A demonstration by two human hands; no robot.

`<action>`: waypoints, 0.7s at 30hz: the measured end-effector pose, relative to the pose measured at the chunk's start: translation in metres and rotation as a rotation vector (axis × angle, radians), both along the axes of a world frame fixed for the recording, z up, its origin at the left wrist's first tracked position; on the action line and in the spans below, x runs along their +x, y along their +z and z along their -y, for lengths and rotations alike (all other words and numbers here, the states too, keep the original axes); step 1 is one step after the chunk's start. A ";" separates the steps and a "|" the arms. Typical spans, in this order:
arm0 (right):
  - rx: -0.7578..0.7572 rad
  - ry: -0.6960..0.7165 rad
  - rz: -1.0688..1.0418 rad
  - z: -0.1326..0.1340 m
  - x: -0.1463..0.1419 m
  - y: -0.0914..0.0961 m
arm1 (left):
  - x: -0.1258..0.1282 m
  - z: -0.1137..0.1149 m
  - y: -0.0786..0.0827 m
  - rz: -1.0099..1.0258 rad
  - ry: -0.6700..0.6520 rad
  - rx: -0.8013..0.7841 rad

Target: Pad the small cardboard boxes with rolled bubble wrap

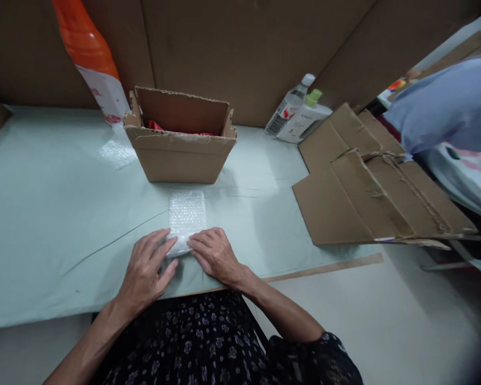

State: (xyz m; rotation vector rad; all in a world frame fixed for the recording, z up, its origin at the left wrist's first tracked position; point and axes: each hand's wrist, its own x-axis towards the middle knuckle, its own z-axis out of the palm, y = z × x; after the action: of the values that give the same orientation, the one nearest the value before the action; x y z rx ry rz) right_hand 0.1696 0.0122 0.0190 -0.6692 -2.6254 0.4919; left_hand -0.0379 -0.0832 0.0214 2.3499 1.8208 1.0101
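A small sheet or pouch of clear bubble wrap (187, 211) lies flat on the table in front of me, its near end looking folded. My left hand (147, 263) is at its near left corner, fingers spread and the thumb apart, with fingertips by the edge. On the near right corner, my right hand (214, 254) has its fingers bent together over the wrap, thumb below them. Whether anything is inside the wrap I cannot tell. Just beyond stands an open cardboard box (180, 158) with something red (156, 125) inside, mostly hidden by its front wall.
Another bubble wrap piece (118, 152) lies beside an orange-and-white bottle (98, 69). At the back right stand a clear water bottle (286, 112) and a white bottle with a green cap (304, 120). Larger cartons (344, 198) occupy the table's right end, near another person's sleeve (444, 107).
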 end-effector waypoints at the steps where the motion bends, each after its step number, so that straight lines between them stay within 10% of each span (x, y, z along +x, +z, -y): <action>1: -0.054 -0.008 -0.020 -0.001 -0.001 0.001 | 0.000 0.003 0.003 0.018 -0.043 -0.010; 5: -0.220 -0.045 -0.096 -0.006 0.001 0.008 | 0.001 0.002 0.007 0.097 -0.046 -0.027; 14: 0.140 -0.042 0.059 -0.013 -0.003 0.010 | -0.005 -0.047 -0.010 0.069 0.204 -0.136; 21: -0.177 -0.181 -0.019 -0.031 -0.015 0.001 | 0.006 -0.013 0.007 0.838 0.451 -0.368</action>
State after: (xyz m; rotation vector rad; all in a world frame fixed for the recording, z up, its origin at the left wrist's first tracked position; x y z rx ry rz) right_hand 0.1551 0.0428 0.0195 -0.9434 -2.4926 0.6758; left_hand -0.0316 -0.0702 0.0284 1.0605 1.9254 1.2749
